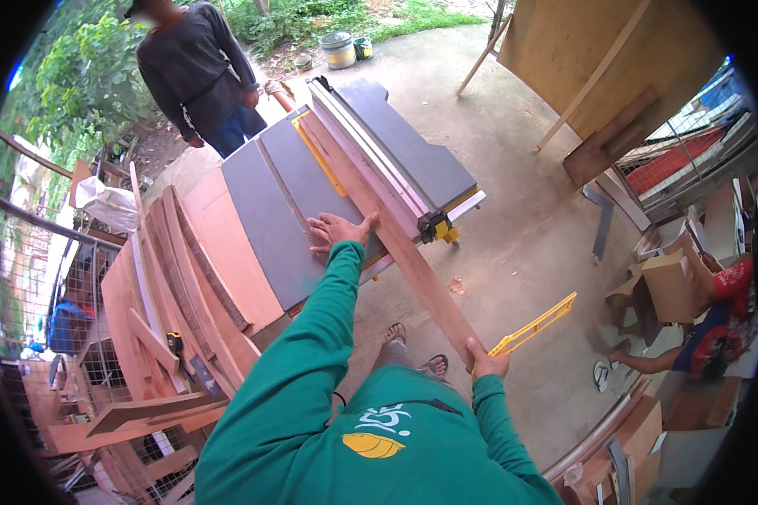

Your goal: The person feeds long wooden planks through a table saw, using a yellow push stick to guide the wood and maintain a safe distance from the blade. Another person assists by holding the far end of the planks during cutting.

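A long reddish-brown wooden board (425,288) lies along the grey top (259,223) of a table saw, beside the rip fence (377,160), and sticks out over the near edge toward me. My left hand (343,230) is spread on the saw top with its thumb at the board's side. At the board's near end, my right hand (488,360) is closed round the handle of a yellow push stick (535,324), which points off to the right. Those fingers also touch the board's end. A yellow strip (318,157) lies left of the board, farther along.
A person (195,71) stands beyond the saw's far left. Planks (177,269) and a tape measure (174,342) cover the pinkish side table at left. Another person in red (728,290) is low at right, among cardboard boxes. A plywood sheet (598,59) leans at the back right.
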Demonstrator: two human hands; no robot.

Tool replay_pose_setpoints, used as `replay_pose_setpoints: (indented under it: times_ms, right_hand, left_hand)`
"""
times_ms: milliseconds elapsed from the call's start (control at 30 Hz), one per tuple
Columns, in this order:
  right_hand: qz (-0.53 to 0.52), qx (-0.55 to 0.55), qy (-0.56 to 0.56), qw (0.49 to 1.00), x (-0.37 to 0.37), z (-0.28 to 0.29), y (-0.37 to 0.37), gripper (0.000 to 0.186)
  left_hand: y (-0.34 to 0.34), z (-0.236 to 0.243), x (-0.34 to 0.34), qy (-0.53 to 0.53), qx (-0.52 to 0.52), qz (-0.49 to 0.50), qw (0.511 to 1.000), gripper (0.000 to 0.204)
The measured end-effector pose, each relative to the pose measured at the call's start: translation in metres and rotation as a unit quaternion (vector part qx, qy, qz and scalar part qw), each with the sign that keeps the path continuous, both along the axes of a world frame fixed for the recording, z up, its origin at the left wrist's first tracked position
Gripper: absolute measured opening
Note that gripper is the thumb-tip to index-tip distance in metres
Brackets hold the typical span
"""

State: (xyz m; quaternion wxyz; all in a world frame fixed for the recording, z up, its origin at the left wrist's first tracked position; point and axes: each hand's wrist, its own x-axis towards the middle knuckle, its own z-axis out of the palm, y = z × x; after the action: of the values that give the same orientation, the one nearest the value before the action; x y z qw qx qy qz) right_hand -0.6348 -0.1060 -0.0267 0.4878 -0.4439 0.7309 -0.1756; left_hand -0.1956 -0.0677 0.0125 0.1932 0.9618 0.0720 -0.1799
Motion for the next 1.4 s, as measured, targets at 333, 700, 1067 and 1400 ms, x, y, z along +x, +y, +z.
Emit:
replay_pose_setpoints:
  times_ms: [333,700,1067,1400]
  right_hand:
    - [-0.009,0.034,-0.058,0.998,0.010,0.011,-0.004,0.093]
    - [0.025,0.027,-0.096,0.995,0.023,-0.004,-0.011,0.092]
    - [0.038,0.031,-0.087,0.995,0.041,-0.019,-0.016,0.094]
    - [0.048,0.032,-0.077,0.995,0.068,-0.029,-0.019,0.087]
  left_hand:
    - [-0.017,0.027,0.002,0.023,0.059,0.032,0.997,0.138]
    - [-0.015,0.012,0.023,-0.006,0.037,0.036,0.999,0.145]
    - [-0.021,0.011,0.040,-0.009,0.027,0.038,0.999,0.144]
    - [-0.028,0.006,0.057,0.005,0.068,0.067,0.995,0.138]
